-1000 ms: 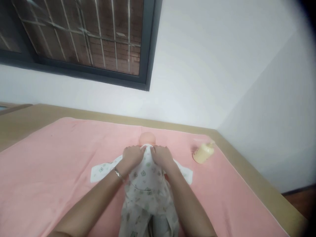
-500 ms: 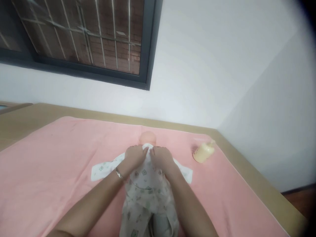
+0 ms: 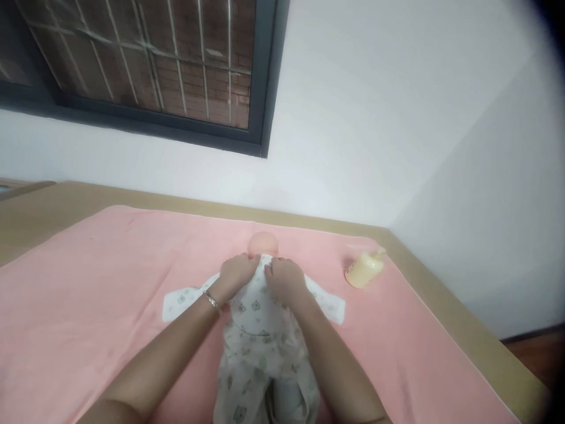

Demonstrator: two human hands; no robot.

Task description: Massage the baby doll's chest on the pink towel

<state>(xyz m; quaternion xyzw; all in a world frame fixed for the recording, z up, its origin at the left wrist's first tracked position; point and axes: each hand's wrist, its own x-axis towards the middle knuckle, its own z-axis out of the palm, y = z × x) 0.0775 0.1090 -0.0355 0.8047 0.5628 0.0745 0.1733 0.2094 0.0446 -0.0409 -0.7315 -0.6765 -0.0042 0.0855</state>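
A baby doll (image 3: 263, 242) lies on its back on a pink mat (image 3: 110, 265), its round head away from me. White clothes with small prints cover it: a top (image 3: 256, 312) with a curved lower edge, and trousers (image 3: 242, 377) below. Both sleeves stretch out sideways. Fingers of my left hand (image 3: 237, 274), curled near the doll's neck, grip the top's upper edge on the left. Just across from it, my right hand (image 3: 286, 280) pinches the same edge on the right. My hands hide the shoulders and part of the chest.
To the right on the mat lies a pale yellow baby bottle (image 3: 364, 271), tipped on its side. Tan table edge (image 3: 309, 221) shows around the mat. Behind it rise a white wall (image 3: 335, 118) and a dark-framed window (image 3: 260, 118) with bars.
My left hand has shifted slightly, its fingers closer to the neck edge. My right hand's fingers have curled a little more. The doll and bottle stay in place.
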